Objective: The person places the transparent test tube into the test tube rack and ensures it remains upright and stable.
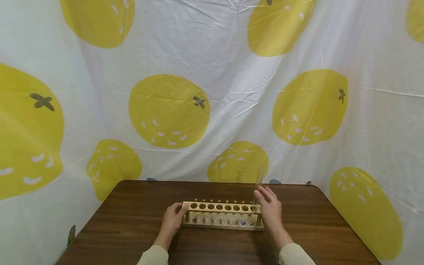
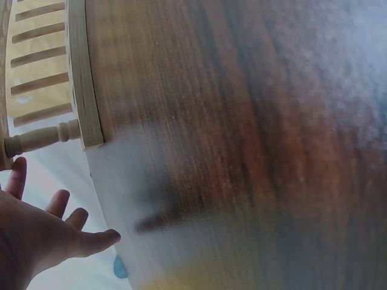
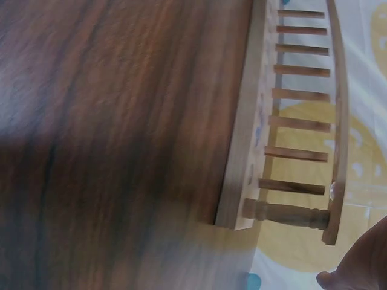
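A wooden test tube rack (image 1: 223, 227) stands on the table, with a row of round holes along its top bar and pegs behind. At its left end, my left hand (image 1: 172, 220) pinches the top bar; in the left wrist view its other fingers spread away from the rack's end post (image 2: 42, 138). My right hand (image 1: 272, 212) holds a clear glass test tube (image 1: 260, 176) upright, pinched between thumb and fingers. The tube's lower end is at the rightmost hole; a glint of the glass (image 3: 333, 191) shows at the top bar in the right wrist view.
The brown wood-grain table (image 1: 218, 248) extends around the rack on all sides. Behind it hangs a white cloth (image 1: 232, 110) printed with yellow lemons. A small blue spot (image 1: 243, 223) shows on the rack's base near the right end.
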### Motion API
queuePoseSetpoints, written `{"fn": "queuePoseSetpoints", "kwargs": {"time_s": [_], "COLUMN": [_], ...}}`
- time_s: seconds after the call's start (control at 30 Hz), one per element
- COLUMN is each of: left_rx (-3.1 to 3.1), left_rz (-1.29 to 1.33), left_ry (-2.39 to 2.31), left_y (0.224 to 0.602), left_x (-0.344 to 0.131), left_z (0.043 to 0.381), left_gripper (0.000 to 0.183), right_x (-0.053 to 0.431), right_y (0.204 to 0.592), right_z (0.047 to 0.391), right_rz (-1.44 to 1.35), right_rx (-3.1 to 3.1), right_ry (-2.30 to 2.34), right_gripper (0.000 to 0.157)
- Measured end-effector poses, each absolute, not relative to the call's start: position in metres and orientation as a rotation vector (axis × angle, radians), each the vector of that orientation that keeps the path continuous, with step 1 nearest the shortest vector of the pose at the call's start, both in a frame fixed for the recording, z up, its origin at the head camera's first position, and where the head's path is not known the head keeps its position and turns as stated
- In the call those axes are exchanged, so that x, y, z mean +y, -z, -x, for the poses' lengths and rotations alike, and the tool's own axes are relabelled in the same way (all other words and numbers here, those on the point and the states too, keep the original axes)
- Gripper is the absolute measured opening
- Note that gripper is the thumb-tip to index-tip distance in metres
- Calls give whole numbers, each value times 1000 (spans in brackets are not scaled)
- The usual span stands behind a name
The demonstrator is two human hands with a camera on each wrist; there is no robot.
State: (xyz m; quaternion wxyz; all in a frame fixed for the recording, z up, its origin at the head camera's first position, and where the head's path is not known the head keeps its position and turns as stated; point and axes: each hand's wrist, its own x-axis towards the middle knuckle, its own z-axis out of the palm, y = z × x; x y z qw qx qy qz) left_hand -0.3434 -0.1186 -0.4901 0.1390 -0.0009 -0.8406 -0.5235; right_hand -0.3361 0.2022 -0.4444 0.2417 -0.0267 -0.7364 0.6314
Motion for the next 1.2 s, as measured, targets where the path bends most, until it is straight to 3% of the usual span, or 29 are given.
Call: {"fn": "queuePoseSetpoints", "kwargs": {"time_s": [0.57, 1.2], "left_rx": [-2424, -2433], "left_rz": [14, -4], "left_ry": [1525, 1521], "left_y": [489, 489], "left_x": [-119, -119], "left_z": [345, 343], "left_gripper": [36, 36], "right_x": [215, 216], "right_y": [467, 481], "right_z": [332, 329], "right_rz": [14, 26], "right_rx": [-2322, -2408], "right_ry": [-1296, -1218], "right_gripper": [31, 39]}}
